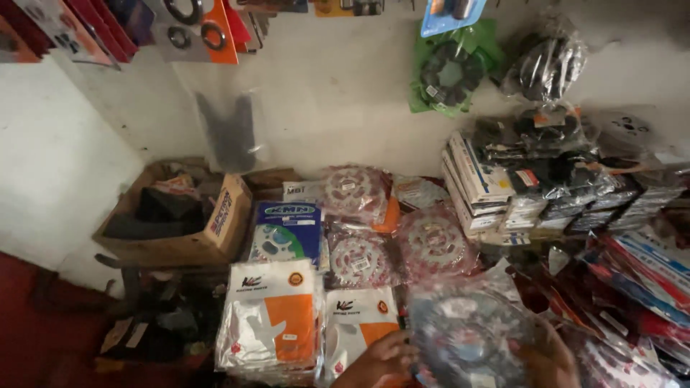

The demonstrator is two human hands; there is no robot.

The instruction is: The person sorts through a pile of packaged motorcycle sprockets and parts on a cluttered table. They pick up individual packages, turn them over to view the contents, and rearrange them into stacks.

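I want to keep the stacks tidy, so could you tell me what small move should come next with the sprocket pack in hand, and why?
Probably lift the clear-bagged sprocket a little before shifting it. The left hand and right hand grip its two edges, and it lies low over the orange-and-white packets and other bagged sprockets, so sliding it could drag them.

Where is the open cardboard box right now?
In the head view, the cardboard box sits at left against the white wall, just left of the blue sprocket packet.
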